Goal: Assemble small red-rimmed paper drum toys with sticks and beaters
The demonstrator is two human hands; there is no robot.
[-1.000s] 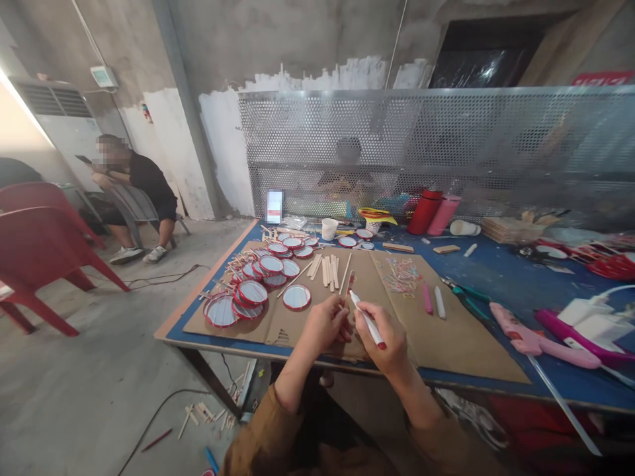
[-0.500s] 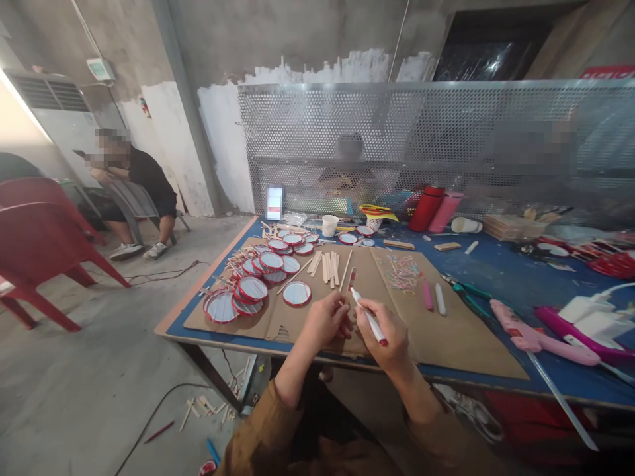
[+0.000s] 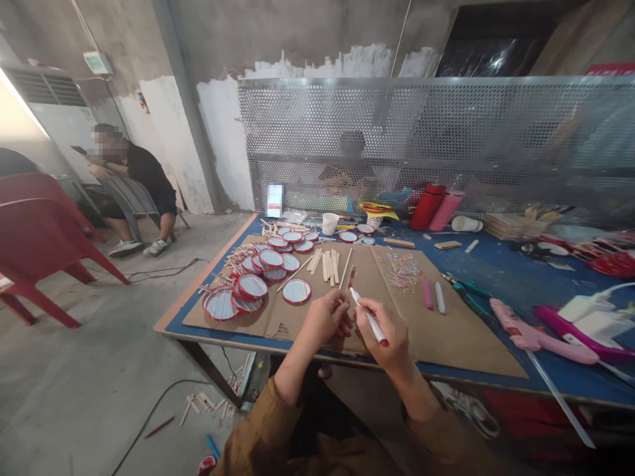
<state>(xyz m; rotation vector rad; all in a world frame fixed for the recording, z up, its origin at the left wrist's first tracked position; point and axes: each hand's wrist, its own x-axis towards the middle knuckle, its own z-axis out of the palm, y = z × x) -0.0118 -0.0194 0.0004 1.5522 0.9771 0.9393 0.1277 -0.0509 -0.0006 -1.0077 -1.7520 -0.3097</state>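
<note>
Between the fingers of my left hand a thin wooden craft stick stands up, its upper part coloured reddish. My right hand is closed around a white marker with a red end, its tip at or very near the stick; exact contact is too small to tell. Beyond my hands, plain craft sticks lie on a cardboard sheet. Left of them is a single red-rimmed round disc, with a pile of similar discs farther left.
Coloured rubber bands, a pink marker and a white marker lie to the right. Pliers, a pink glue gun and a power strip sit farther right. A perforated metal screen borders the table's back; a person sits left.
The camera view has shifted very slightly. Both hands keep nearly the same pose, with the marker tip still by the coloured stick.
</note>
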